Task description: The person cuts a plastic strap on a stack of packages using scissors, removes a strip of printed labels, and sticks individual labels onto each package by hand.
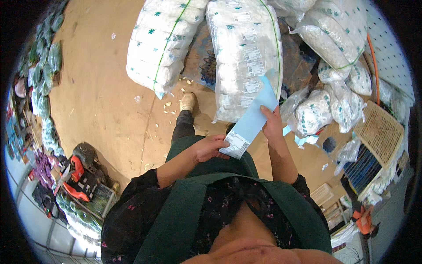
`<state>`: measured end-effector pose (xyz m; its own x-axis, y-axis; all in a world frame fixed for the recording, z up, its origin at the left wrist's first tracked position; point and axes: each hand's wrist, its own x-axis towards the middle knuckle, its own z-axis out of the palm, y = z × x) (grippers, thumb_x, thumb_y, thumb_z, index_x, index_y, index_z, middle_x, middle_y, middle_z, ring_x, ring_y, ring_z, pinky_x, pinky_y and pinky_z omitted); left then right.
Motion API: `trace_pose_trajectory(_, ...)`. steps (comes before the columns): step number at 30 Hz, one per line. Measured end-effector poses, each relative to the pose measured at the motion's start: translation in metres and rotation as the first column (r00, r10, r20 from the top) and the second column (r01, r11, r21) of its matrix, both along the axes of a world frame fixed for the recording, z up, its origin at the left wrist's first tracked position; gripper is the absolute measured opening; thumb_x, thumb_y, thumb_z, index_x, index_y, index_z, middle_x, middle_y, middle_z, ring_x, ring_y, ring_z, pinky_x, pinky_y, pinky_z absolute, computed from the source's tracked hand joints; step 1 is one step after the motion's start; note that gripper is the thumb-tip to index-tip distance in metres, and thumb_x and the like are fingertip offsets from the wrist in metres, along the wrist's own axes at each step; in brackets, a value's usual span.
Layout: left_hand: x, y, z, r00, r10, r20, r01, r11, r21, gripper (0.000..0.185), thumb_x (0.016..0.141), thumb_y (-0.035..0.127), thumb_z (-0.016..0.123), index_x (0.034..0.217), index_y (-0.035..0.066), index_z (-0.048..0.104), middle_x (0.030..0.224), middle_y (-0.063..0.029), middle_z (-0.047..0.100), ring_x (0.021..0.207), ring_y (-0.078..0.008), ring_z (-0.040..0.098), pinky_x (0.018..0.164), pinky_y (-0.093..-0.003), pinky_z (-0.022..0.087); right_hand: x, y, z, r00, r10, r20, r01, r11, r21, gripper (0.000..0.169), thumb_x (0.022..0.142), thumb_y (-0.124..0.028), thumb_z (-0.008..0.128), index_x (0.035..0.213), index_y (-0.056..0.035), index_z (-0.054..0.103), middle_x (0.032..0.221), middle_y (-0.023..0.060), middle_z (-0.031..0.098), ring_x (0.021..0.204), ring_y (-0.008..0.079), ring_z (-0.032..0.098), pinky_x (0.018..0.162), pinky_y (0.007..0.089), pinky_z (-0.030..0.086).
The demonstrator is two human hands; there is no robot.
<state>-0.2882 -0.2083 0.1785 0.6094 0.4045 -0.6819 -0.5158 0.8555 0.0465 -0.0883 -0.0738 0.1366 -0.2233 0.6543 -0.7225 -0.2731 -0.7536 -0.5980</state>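
A strip of printed labels on light blue backing (254, 114) slants across in front of me. My left hand (211, 148) pinches its lower end, where a white label with writing and a printed code shows. My right hand (273, 121) grips the strip farther up, thumb on top. Beyond it lies a long clear plastic sack of white packed bundles (230, 76), tied with green cord. Several white labels (252, 53) run down that sack in a row. To its left rests a similar sack (165, 43) with green printed marks and no such labels in sight.
Loose white bags (313, 112) and a beige plastic crate (379, 132) stand at the right. A red and black machine (79, 178) sits at lower left. Pale scraps (168, 104) litter the brown floor near my boot (188, 101). A person in orange (364, 221) is far right.
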Motion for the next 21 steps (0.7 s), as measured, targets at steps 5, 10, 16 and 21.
trace_pose_trajectory(5, -0.087, 0.003, 0.045, 0.989, 0.14, 0.054, -0.143, 0.987, 0.066, 0.043, 0.089, 0.017, 0.05, 0.128, 0.001, 0.04, 0.119, -0.014, 0.053, 0.11, -0.0263, 0.052, 0.082, -0.0445, 0.05, -0.056, -0.05, 0.004, 0.959, -0.131, -0.25, 0.064, 0.963, -0.262, 0.052, 0.09, -0.03, 0.05, 0.132, -0.0057, 0.034, 0.122, 0.0122, 0.05, 0.111, 0.0248, 0.049, 0.094, 0.042, 0.039)
trace_pose_trajectory(10, -0.21, 0.029, 0.099, 0.918, 0.383, 0.104, -0.394, 0.848, 0.354, 0.035, 0.092, 0.02, 0.044, 0.12, -0.001, 0.043, 0.109, -0.0189, 0.057, 0.099, -0.0315, 0.058, 0.079, -0.0478, 0.053, -0.116, -0.107, 0.001, 0.632, 0.731, -0.259, -0.734, 0.671, 0.102, 0.053, 0.092, -0.047, 0.037, 0.123, -0.0044, 0.049, 0.124, 0.0084, 0.051, 0.119, 0.0238, 0.043, 0.1, 0.0378, 0.031)
trace_pose_trajectory(16, -0.33, 0.073, 0.157, 0.782, 0.608, -0.139, -0.507, 0.749, 0.426, 0.034, 0.093, 0.022, 0.042, 0.117, 0.0, 0.047, 0.109, -0.0192, 0.058, 0.1, -0.0309, 0.058, 0.072, -0.0431, 0.056, -0.202, -0.162, 0.033, 0.442, 0.676, -0.589, -0.695, 0.673, 0.251, 0.066, 0.092, -0.056, 0.024, 0.126, -0.0043, 0.047, 0.123, 0.011, 0.052, 0.118, 0.0228, 0.044, 0.104, 0.0362, 0.024)
trace_pose_trajectory(21, -0.314, 0.097, 0.127, 0.839, 0.479, -0.258, -0.343, 0.833, 0.434, 0.036, 0.093, 0.02, 0.041, 0.124, 0.001, 0.043, 0.122, -0.0172, 0.051, 0.11, -0.0311, 0.053, 0.081, -0.046, 0.053, -0.223, -0.201, 0.011, 0.497, 0.572, -0.653, -0.628, 0.756, 0.185, 0.065, 0.092, -0.056, 0.027, 0.123, -0.0035, 0.049, 0.123, 0.0106, 0.052, 0.114, 0.0222, 0.045, 0.102, 0.0354, 0.027)
